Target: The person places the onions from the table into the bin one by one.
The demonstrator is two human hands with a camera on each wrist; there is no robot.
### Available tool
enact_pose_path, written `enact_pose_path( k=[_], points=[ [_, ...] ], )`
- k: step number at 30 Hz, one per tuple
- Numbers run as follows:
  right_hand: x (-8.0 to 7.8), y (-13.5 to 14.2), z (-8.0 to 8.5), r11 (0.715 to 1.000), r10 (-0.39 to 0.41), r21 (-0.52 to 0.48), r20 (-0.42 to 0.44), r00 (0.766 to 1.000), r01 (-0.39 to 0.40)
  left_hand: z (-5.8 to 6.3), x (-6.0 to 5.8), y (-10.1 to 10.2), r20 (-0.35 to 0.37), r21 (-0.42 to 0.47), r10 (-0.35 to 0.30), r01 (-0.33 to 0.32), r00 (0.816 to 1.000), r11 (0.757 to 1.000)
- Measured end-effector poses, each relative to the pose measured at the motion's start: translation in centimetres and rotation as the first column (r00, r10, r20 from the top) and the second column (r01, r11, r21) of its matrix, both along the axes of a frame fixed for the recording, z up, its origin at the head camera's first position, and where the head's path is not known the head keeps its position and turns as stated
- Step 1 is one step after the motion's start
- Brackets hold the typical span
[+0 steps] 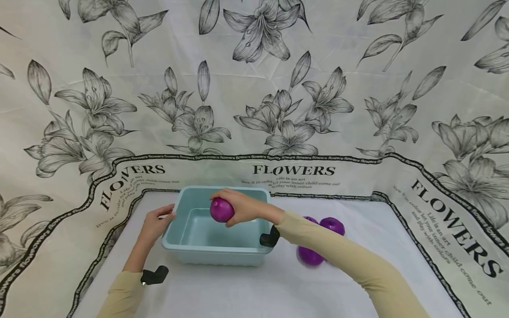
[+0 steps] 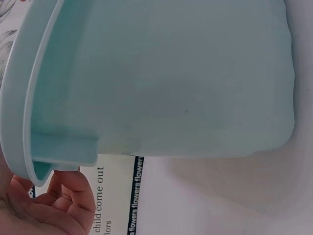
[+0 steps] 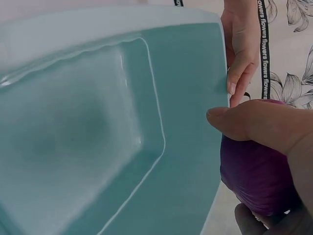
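A light blue plastic basin (image 1: 216, 257) stands on the white table. Its left rim is gripped by my left hand (image 1: 157, 223), whose curled fingers (image 2: 73, 196) show below the rim's corner in the left wrist view. Over the inside of the basin, my right hand (image 1: 244, 206) holds a red onion (image 1: 221, 210). In the right wrist view the thumb (image 3: 244, 122) lies across the onion (image 3: 257, 176), with fingers partly hidden beneath it. The basin's floor (image 3: 63, 132) shows bare in that view.
More red onions (image 1: 311, 256) lie on the table right of the basin, partly covered by the right sleeve (image 1: 338, 251). Behind the table hangs a flower-printed cloth (image 1: 294, 176). A black wrist camera (image 1: 155, 275) sits on the left wrist.
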State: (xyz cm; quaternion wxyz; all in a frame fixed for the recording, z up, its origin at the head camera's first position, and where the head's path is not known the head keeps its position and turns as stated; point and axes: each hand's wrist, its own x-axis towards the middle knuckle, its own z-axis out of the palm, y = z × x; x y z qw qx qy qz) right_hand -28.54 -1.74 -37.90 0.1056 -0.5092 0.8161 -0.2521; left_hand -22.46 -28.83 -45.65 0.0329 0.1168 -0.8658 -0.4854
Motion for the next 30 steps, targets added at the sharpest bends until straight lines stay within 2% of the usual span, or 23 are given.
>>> enact_pose_path(
  k=[6,17,30],
  points=[
    [-0.9,-1.4,-0.3,1.000,0.018,0.015,-0.012,1.000,-0.018,-0.2,-0.1,0.0,0.012,0.009,0.007,-0.007,1.000,1.000],
    [-2.4,-3.9,-2.3,0.993,0.038,0.109,-0.029,0.999,-0.035,-0.3,0.0,0.1,0.012,0.007,0.012,-0.012,1.000,1.000],
    [-3.4,-5.4,-5.2,0.976,-0.004,0.218,-0.023,1.000,0.009,0.1,-0.2,0.0,0.011,0.002,0.019,-0.019,1.000,1.000]
  ],
)
